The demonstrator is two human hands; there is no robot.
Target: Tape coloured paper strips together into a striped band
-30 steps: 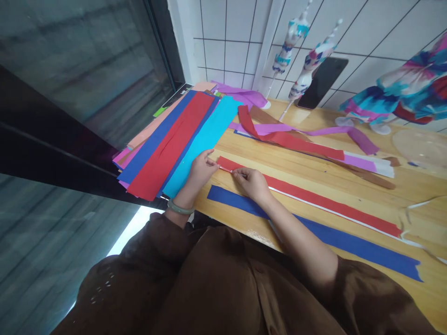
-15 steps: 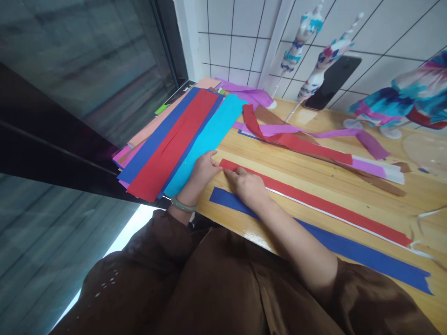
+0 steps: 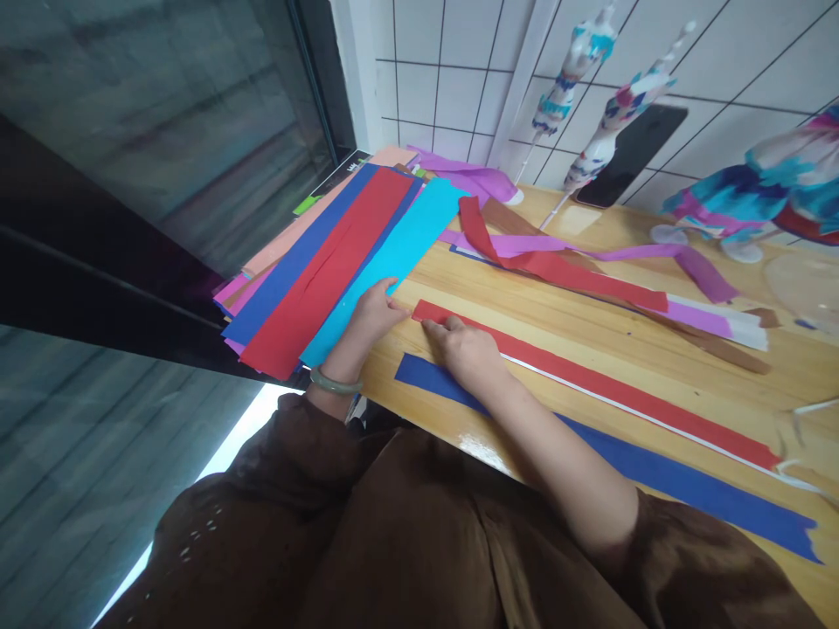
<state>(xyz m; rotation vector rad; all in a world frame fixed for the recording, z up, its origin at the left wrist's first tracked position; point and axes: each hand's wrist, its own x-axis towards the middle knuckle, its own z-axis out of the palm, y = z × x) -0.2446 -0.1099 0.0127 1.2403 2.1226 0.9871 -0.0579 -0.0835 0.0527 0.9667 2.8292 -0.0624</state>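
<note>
Left hand eased slightly back from the end of the red strip in the last second; right hand closer to it

Far left, a fanned pile of coloured strips takes up the table's corner and crowds the left wrist. The left hand's thumb and forefinger stand apart, gripping nothing visible; whether the fingertip touches the strip's corner is unclear. The red strip lies flat, a white band along its near edge. The right fingers press down near its left end; whether they pinch anything is hidden. The step seems to be smoothing that end onto the band; the next move calls for keeping both edges aligned. The blue strip runs beneath the right forearm and could get dragged. Behind lie loose strips, then a phone against the wall.
</note>
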